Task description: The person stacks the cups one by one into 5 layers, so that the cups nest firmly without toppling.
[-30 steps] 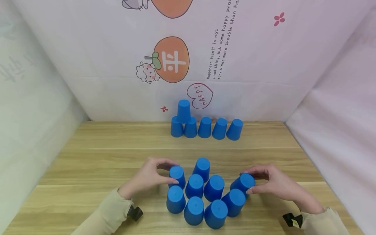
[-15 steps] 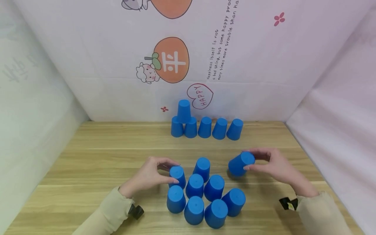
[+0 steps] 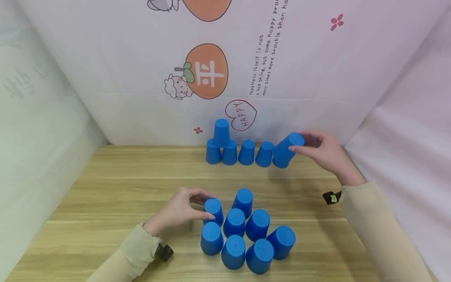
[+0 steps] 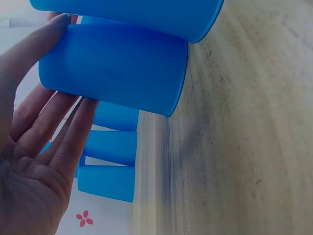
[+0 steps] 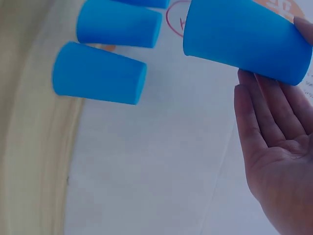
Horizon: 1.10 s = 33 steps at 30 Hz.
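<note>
My right hand (image 3: 322, 150) holds a blue cup (image 5: 247, 41) upside down between thumb and fingers, raised off the table. In the head view this cup overlaps the rightmost cup (image 3: 280, 162) of the back row; the right wrist view shows a gap between it and the standing cups. Near the front, my left hand (image 3: 183, 209) grips an upside-down blue cup (image 4: 112, 66) that stands on the table, thumb on one side and fingers on the other. Close beside it stand several more upturned cups (image 3: 235, 250) in a loose cluster.
Along the back edge of the wooden table (image 3: 141, 168) runs a row of upturned cups (image 3: 246, 152). One cup (image 3: 221, 133) sits on top of the two leftmost. A printed white cloth (image 3: 299, 78) hangs right behind the row.
My right hand has lifted a cup from the right side of the front cluster and carried it back to the row's right end. The left hand stays on its cup.
</note>
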Each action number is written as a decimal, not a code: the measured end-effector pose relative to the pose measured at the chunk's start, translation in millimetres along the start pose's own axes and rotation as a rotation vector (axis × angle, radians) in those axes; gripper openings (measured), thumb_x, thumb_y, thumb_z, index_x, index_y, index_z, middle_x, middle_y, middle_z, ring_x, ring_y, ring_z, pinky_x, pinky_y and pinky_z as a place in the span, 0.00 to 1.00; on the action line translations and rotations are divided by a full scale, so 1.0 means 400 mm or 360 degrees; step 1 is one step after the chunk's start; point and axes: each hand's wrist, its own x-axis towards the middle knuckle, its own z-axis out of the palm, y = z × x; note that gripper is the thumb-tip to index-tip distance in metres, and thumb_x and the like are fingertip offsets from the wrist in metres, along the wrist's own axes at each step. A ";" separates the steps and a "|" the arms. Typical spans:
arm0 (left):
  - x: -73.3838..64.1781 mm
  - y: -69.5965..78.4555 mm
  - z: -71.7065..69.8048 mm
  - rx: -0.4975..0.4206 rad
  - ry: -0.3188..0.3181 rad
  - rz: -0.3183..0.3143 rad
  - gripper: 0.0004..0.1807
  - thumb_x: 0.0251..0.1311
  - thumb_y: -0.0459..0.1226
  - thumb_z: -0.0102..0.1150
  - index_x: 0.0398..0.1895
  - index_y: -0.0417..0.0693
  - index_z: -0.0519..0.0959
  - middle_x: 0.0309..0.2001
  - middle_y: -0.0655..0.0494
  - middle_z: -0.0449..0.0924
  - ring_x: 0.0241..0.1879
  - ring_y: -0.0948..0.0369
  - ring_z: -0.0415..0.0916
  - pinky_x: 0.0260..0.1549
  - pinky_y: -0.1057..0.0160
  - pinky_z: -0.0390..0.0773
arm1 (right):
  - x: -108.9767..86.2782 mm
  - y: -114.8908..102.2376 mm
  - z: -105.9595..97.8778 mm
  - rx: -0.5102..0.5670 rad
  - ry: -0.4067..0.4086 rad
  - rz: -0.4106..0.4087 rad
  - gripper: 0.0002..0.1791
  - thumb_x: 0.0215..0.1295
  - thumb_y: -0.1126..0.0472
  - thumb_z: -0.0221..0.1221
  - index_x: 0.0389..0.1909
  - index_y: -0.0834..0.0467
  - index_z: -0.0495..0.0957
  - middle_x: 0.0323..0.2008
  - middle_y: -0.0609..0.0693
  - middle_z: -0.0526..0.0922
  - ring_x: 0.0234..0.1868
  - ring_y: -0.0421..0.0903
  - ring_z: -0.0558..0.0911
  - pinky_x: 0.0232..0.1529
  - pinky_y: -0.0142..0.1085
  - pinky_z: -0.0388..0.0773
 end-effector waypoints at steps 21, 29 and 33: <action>0.000 -0.005 0.004 0.0002 -0.0022 -0.0018 0.25 0.53 0.49 0.78 0.54 0.56 0.84 0.48 0.66 0.85 0.46 0.63 0.83 0.48 0.60 0.83 | 0.183 0.028 0.032 -0.0165 -0.0012 0.0078 0.47 0.60 0.33 0.67 0.68 0.63 0.72 0.60 0.62 0.79 0.59 0.59 0.78 0.60 0.57 0.73; -0.001 -0.004 0.001 -0.0016 -0.0022 -0.0005 0.25 0.53 0.49 0.79 0.53 0.56 0.84 0.47 0.66 0.85 0.46 0.63 0.83 0.48 0.60 0.83 | 0.191 0.031 0.037 -0.0149 -0.0034 0.0094 0.46 0.61 0.35 0.67 0.69 0.64 0.72 0.60 0.63 0.78 0.59 0.59 0.77 0.60 0.57 0.74; -0.002 -0.004 -0.001 -0.0022 -0.0019 -0.0012 0.25 0.53 0.49 0.79 0.53 0.56 0.84 0.47 0.66 0.85 0.46 0.63 0.83 0.48 0.60 0.83 | 0.193 0.032 0.039 -0.0139 -0.0036 0.0079 0.47 0.61 0.35 0.67 0.70 0.63 0.71 0.61 0.63 0.78 0.60 0.60 0.77 0.61 0.57 0.73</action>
